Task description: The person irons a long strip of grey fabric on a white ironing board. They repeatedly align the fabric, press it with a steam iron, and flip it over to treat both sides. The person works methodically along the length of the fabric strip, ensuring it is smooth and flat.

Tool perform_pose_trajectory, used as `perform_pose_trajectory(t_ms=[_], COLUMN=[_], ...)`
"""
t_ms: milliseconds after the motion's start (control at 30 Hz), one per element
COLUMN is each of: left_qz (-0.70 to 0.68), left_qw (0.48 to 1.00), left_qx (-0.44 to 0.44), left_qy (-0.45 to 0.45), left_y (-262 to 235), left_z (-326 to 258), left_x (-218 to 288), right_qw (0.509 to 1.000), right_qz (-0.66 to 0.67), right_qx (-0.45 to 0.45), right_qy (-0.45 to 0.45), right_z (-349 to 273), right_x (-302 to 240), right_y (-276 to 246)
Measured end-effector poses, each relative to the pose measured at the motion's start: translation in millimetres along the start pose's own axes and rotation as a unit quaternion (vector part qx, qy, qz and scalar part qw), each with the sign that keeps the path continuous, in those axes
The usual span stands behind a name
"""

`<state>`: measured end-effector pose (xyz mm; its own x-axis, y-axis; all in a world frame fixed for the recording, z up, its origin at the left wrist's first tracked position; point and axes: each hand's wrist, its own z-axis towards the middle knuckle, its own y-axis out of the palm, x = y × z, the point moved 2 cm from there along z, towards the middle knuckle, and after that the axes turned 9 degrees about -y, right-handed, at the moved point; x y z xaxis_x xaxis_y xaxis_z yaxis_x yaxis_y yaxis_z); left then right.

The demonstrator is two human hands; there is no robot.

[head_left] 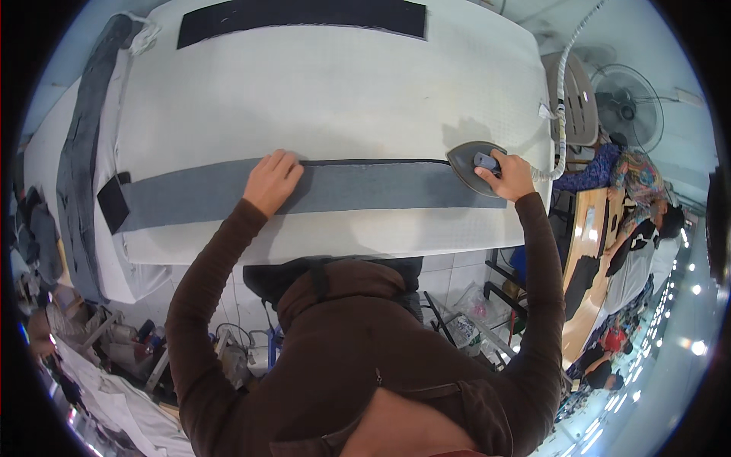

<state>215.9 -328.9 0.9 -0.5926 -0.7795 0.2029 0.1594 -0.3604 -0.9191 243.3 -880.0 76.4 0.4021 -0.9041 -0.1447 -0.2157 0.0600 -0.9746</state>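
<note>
A long grey fabric strip [365, 187] lies across the white padded ironing table [335, 99], a narrow dark band showing along its far edge. My left hand [274, 183] is on the strip left of its middle, fingers curled together at that far edge and seeming to pinch it. At the strip's right end, my right hand [509, 177] is wrapped round the handle of an iron [468, 164]. The iron's soleplate rests over the fabric there, its tip pointing left. A small black fabric piece [113, 204] sits at the strip's left end.
A black fabric piece [304, 24] lies along the table's far side. Darker grey cloth [82, 152] drapes over the left end. The iron's wrapped hose [562, 114] rises at the right, near a chair [572, 95] and a fan [627, 110]. Other people sit by a wooden table [586, 228].
</note>
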Motion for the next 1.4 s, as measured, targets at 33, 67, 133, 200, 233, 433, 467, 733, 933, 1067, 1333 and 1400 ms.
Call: perform_pose_trajectory(t_ms=[33, 67, 133, 200, 233, 433, 467, 733, 933, 1067, 1333, 1400], left_qz=[0.008, 0.005, 0.013, 0.007, 0.009, 0.003, -0.006, -0.082, -0.043, 0.007, 0.018, 0.008], left_qw=[1.000, 1.000, 1.000, 0.999, 0.998, 0.982, 0.975, 0.988, 0.991, 0.990, 0.989, 0.990], left_qx=[-0.003, 0.001, -0.003, -0.005, -0.021, -0.029, -0.029, 0.008, 0.041, 0.015, -0.006, 0.000], left_qy=[-0.006, -0.008, -0.024, -0.034, -0.051, -0.188, -0.220, -0.127, -0.117, -0.140, -0.144, -0.139], left_y=[0, 0, 2, 2, 3, 3, 5, 42, 51, 54, 54, 55], left_z=[-1, -1, -1, -1, 0, 20, 25, 52, 30, 34, 43, 46], left_x=[1, 3, 5, 8, 10, 36, 46, 102, 109, 123, 139, 142], right_qw=[1.000, 1.000, 1.000, 1.000, 1.000, 0.997, 0.996, 0.942, 0.872, 0.816, 0.844, 0.875], right_qz=[-0.005, 0.002, 0.002, 0.006, 0.005, 0.020, 0.027, -0.079, 0.011, 0.214, 0.201, 0.144], right_qx=[0.006, -0.015, -0.007, -0.002, 0.004, 0.036, 0.043, 0.318, 0.455, 0.431, 0.393, 0.406], right_qy=[-0.001, 0.011, 0.008, 0.016, 0.015, 0.057, 0.071, 0.078, 0.183, 0.321, 0.306, 0.220], right_z=[-7, -13, -23, -32, -36, -22, -14, 6, -48, -58, -37, -32], right_x=[15, 31, 59, 86, 99, 155, 161, 136, 19, -57, -81, -86], right_y=[0, -1, -2, -4, -5, -12, -13, -21, 46, 103, 110, 106])
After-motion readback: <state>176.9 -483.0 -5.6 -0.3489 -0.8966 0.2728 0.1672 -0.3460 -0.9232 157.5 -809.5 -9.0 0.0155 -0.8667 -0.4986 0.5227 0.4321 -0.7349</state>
